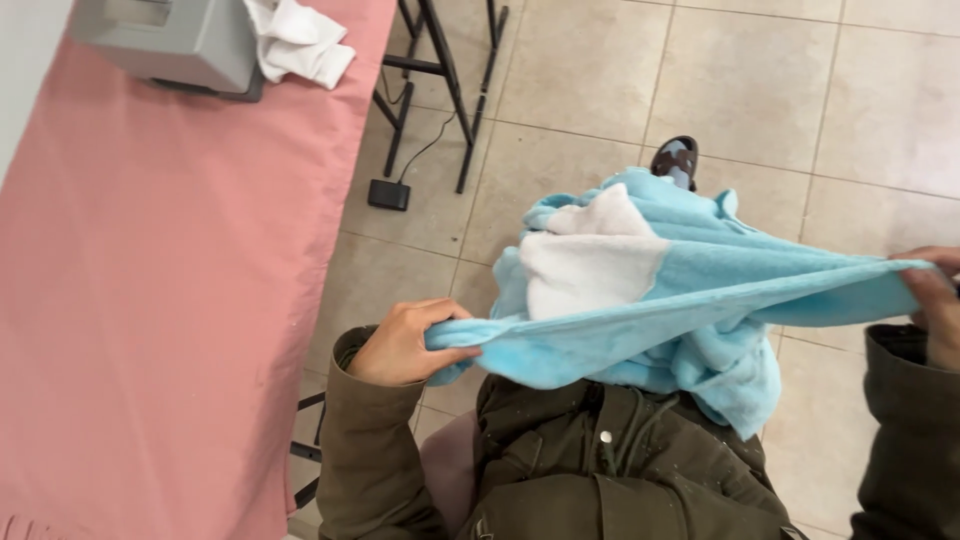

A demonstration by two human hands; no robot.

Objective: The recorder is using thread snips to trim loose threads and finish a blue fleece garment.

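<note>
Along the left edge we note a long surface [150,300] covered in pink cloth, running from top to bottom of the view. At its far end sits a grey box-shaped appliance [175,40], and a crumpled white cloth [300,42] lies touching its right side. Right of the surface, on the beige tiled floor [800,90], stands a black metal stand [440,80]; a small black block [388,194] lies by its foot with a thin cord leading up from it.

Our left hand [405,343], coming out of an olive-brown jacket sleeve [365,450], is closed around one end of a light blue fleece garment [690,300], fingers curled over the fabric edge and thumb underneath. The garment is held in the air in front of our chest, well clear of the surface and above the floor. It stretches taut in a band toward the right, while the bulk of it bunches and hangs in the middle. A white patch [590,262] shows on its upper side. Beyond the garment, a dark shoe [676,160] rests on the floor.

Our right hand [935,300], partly cut off at the frame edge, pinches the other end of the garment; fingers closed on the fabric.
</note>
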